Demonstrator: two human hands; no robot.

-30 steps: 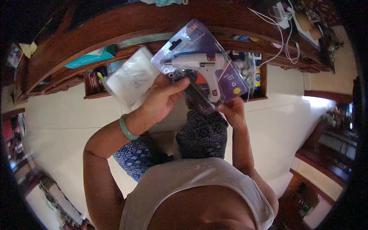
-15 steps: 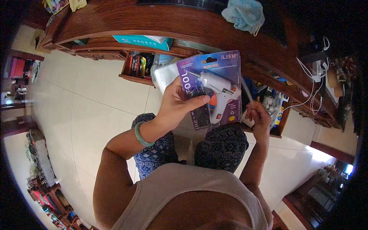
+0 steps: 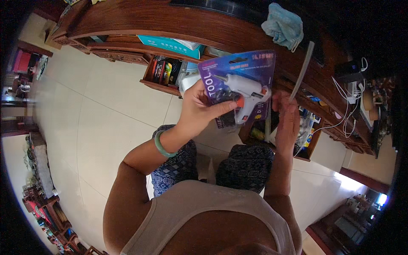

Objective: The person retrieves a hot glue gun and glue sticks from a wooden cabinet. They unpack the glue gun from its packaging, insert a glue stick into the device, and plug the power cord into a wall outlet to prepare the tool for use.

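My left hand (image 3: pixel 197 110) grips a purple-blue blister pack (image 3: pixel 261 68) with a white glue gun (image 3: pixel 244 87) under clear plastic, its thumb across the lower front. My right hand (image 3: pixel 287 117), just right of the pack and slightly blurred, holds a long translucent stick (image 3: pixel 304 66) that points up and slightly right. Behind the pack, a white item (image 3: pixel 190 77), partly hidden, sticks out on the left beside my fingers.
A wooden cabinet (image 3: pixel 191 21) spans ahead, with a light-blue cloth mask (image 3: pixel 280 25) on top and a teal box (image 3: pixel 170 46) below. Open drawers (image 3: pixel 165 88) hold assorted small items. White cables (image 3: pixel 352 97) hang at right. Tiled floor (image 3: pixel 102 97) surrounds my legs.
My right hand has left the pack's lower corner and raised a translucent stick upright to its right. The pack has turned more upright in my left hand. The view has shifted.
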